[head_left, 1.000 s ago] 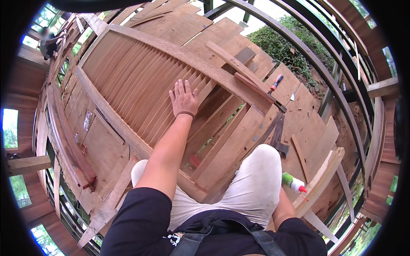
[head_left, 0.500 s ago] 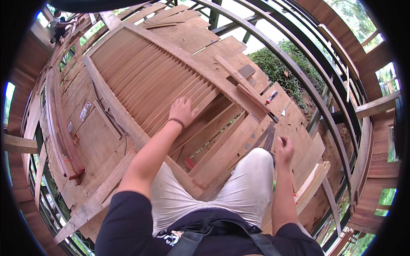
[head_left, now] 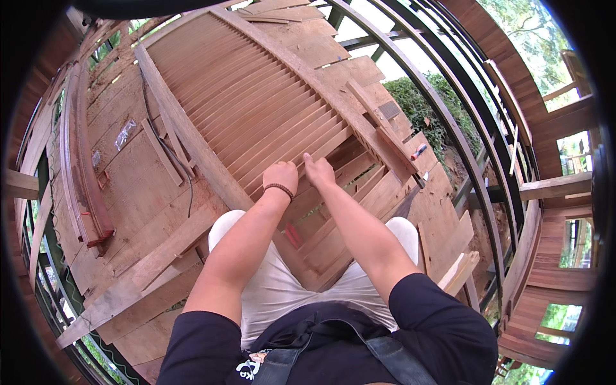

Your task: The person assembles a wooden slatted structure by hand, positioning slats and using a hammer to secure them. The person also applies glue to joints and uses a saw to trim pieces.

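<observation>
A large wooden louvre frame (head_left: 190, 136) lies before me, with rows of thin wooden slats (head_left: 247, 102) set across it. My left hand (head_left: 280, 176), a beaded bracelet at its wrist, is closed at the near edge of the nearest slat (head_left: 330, 144). Right beside it, my right hand (head_left: 318, 171) has its fingers curled at the same slat, thumb pointing up along it. The fingertips of both hands are partly hidden. Between that slat and my knees the frame is open, and a red object (head_left: 293, 235) shows down inside it.
A red-and-blue-handled screwdriver (head_left: 418, 152) lies right of the frame, near loose wood strips (head_left: 391, 151) and a dark blade-like tool (head_left: 405, 204). Long reddish-brown beams (head_left: 86, 192) and a crumpled clear plastic packet (head_left: 125, 135) lie at left. Dark metal rails (head_left: 449, 122) curve along the right.
My right hand has moved left from beside my right knee to the nearest slat, close to my left hand. My view has shifted slightly.
</observation>
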A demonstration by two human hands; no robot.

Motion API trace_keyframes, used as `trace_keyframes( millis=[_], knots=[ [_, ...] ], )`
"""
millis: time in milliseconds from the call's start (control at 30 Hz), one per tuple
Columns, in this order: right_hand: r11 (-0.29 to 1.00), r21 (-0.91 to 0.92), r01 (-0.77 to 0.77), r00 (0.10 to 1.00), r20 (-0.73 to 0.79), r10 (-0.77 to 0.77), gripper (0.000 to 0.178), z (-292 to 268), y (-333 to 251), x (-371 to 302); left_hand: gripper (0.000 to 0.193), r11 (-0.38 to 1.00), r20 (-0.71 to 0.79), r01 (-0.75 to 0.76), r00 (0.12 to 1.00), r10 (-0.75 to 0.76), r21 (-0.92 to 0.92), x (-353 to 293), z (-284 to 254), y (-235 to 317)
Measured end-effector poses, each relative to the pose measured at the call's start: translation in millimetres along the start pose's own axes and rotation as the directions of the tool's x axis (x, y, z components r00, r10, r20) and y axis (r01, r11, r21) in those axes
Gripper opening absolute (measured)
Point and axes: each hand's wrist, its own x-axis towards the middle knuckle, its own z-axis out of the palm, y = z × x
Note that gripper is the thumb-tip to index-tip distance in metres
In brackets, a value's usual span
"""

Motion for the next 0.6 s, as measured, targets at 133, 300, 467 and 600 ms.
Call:
trace_keyframes(
  millis=[133, 300, 467, 600],
  knots=[
    [0.999, -0.044, -0.032, 0.992, -0.122, 0.026, 0.083, 4.8, -5.3, -3.0, 0.022, 0.998, 0.051, 0.024, 0.998, -0.021, -0.060, 8.7, 6.8, -2.5],
    [0.995, 0.084, -0.051, 0.991, -0.121, 0.061, 0.074, 17.2, 5.3, 9.4, 0.023, 0.992, 0.073, -0.007, 0.997, 0.016, -0.123, 8.8, 5.1, -4.4],
    [0.924, 0.372, -0.087, 0.978, -0.142, 0.150, 0.059, 34.8, 24.5, 30.1, 0.028, 0.988, 0.080, -0.064, 0.994, 0.076, -0.139, 7.9, 2.4, -10.2],
    [0.949, 0.315, -0.005, 0.972, -0.223, 0.079, 0.064, 39.6, 33.2, 22.7, 0.035, 0.981, 0.110, -0.115, 0.985, 0.133, -0.154, 0.0, -0.6, -14.4]
  ],
)
